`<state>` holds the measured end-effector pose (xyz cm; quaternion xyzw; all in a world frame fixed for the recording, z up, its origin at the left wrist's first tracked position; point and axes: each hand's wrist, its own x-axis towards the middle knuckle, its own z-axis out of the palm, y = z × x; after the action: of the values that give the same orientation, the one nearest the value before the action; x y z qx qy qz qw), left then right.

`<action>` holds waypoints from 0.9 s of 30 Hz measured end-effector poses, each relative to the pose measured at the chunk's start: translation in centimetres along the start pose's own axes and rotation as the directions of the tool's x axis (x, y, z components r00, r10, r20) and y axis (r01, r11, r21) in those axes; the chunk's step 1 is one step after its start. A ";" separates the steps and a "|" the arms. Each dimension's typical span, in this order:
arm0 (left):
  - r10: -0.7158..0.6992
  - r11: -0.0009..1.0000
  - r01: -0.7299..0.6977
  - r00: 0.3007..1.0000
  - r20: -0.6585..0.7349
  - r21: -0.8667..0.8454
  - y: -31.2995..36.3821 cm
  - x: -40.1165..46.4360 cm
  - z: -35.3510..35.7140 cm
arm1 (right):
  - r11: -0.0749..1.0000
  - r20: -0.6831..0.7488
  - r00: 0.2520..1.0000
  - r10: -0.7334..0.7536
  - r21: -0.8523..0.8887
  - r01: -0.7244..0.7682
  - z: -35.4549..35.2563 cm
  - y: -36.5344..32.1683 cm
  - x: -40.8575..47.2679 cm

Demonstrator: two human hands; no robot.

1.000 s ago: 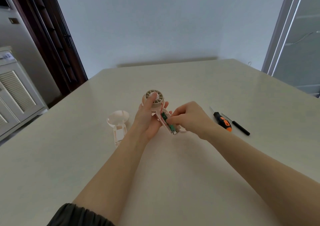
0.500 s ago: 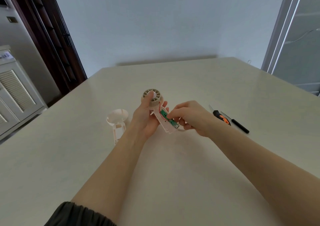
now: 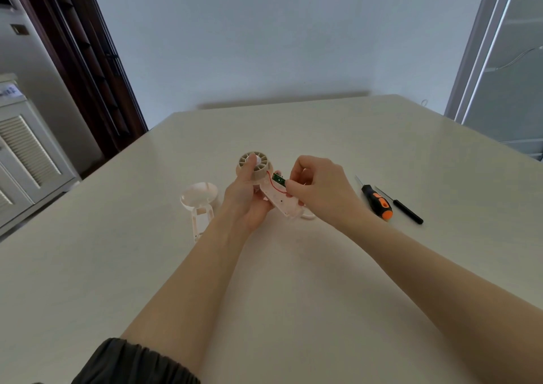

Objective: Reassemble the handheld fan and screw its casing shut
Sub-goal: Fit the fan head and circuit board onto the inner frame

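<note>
A pale table (image 3: 293, 310) fills the lower two thirds of the frame, its far edge meeting a grey-blue wall (image 3: 279, 37). A dark door frame (image 3: 88, 69) runs down the upper left, with a white louvred cabinet (image 3: 26, 154) at the left edge; a glass panel (image 3: 505, 60) stands at the upper right.

Two bare forearms reach in from the bottom, the left one coming out of a dark sleeve (image 3: 132, 363) at the lower left. The hands meet just above the middle of the frame, lifted over the table.

The left hand (image 3: 246, 198) grasps the fan (image 3: 255, 167) — fingers curled under its pink handle shell (image 3: 282, 203), thumb laid across the round beige blade housing, which faces the camera. The right hand (image 3: 320, 186) pinches the small green board (image 3: 278, 179) between thumb and forefinger, holding it at the upper end of the open shell, just below the housing. A thin red wire (image 3: 271, 186) loops from the housing down past the board.

Left of the hands, the other casing half (image 3: 199, 201) lies on the table, round end farthest away. Right of the hands lie two tools side by side — a black-and-orange screwdriver (image 3: 377, 203) and, just beyond it, a slim black driver (image 3: 407, 211).
</note>
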<state>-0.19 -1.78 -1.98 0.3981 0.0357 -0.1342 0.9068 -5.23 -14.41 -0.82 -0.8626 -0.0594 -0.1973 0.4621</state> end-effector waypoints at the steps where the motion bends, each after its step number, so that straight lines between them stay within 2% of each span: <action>1: 0.003 1.000 -0.003 1.000 0.003 0.002 0.0 0.0 0.0 | 1.000 -0.016 1.000 -0.012 -0.014 0.012 0.0 0.1 0.0; 7: 0.015 0.999 -0.017 0.999 0.041 0.047 -0.1 -0.2 -0.1 | 0.988 -0.069 0.990 -0.122 -0.099 0.115 0.2 0.4 -0.1; 18: 0.091 0.993 -0.096 0.993 0.068 0.068 -0.1 -0.4 0.2 | 0.949 -0.020 0.963 -0.270 -0.174 0.263 0.6 0.3 -0.5; 21: 0.107 0.992 -0.112 0.992 0.067 0.064 -0.3 -0.2 0.1 | 0.937 -0.003 0.960 -0.281 -0.219 0.273 1.1 0.5 -0.6; 27: 0.112 0.984 -0.129 0.985 0.132 0.123 -0.4 -0.2 0.1 | 0.962 0.045 0.977 -0.209 -0.172 0.214 0.4 0.3 -0.3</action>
<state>-0.46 -2.05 -2.19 0.4491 -0.0541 -0.1057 0.8855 -5.25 -14.21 -1.37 -0.8912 -0.1395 -0.2387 0.3595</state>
